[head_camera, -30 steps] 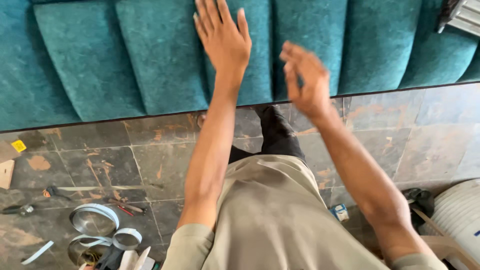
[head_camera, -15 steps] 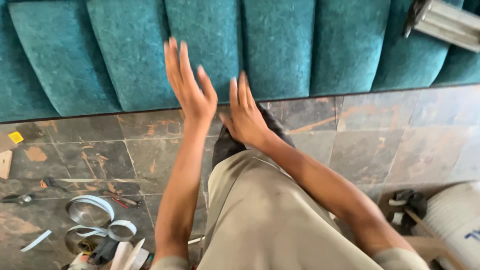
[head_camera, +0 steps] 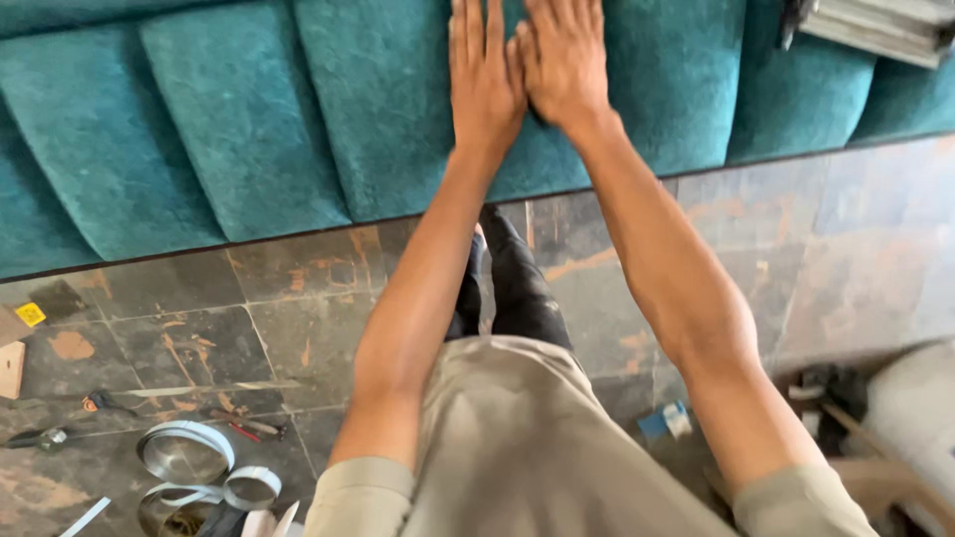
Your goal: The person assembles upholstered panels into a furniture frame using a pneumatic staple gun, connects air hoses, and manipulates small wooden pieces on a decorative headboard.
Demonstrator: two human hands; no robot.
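Head view, looking down. The left hand (head_camera: 484,75) and right hand (head_camera: 564,62) lie flat, palms down, side by side and touching at the thumbs, on a teal cushion (head_camera: 398,109) at the far middle of the scene; the fingers of both are straight, held close together, and grip nothing. The cushion is one of a row of padded panels of teal, velvety fabric, set apart by deep seams, with a dark lower edge where the row meets the stone floor (head_camera: 816,249). On the floor at near left lie coils of pale band (head_camera: 189,462) and small hand tools (head_camera: 99,403). At far right rests a stack of grey slats (head_camera: 875,25).
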